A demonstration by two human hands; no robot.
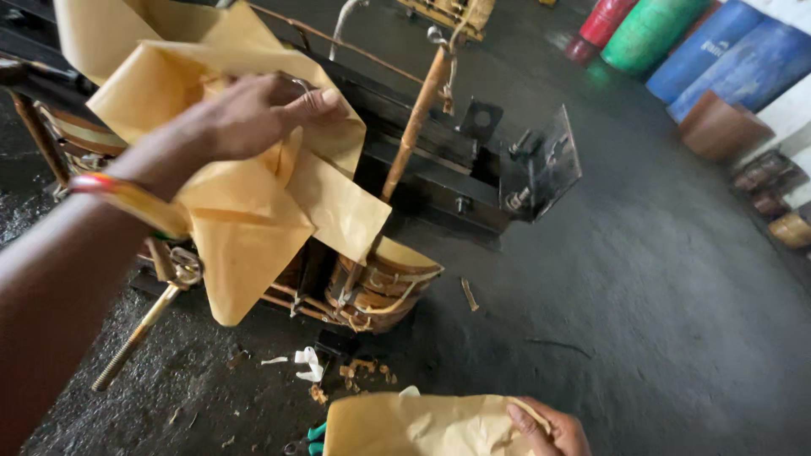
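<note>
Dark floor (642, 279); yellow paper (253, 211) in both hands.

Left hand (253, 114) and right hand (545, 426) each grip tan paper (245, 228).

A dark grey floor (642, 321) is seen, rough and a bit shiny. A big machine (422, 169) made of black metal bars and round brown coils is stood on it. Small bits are scattered on the floor just in front of the machine: white scraps (308, 361), little brown crumbs (359, 370) and a short brown stick (469, 294). A thin dark wire (557, 344) is laid further right, well apart from the scraps. At the far edge, big barrels are laid in a row: a red one (604, 19), a green one (650, 32) and a blue one (735, 55). A brown box (722, 127) is set near the blue barrel.
</note>
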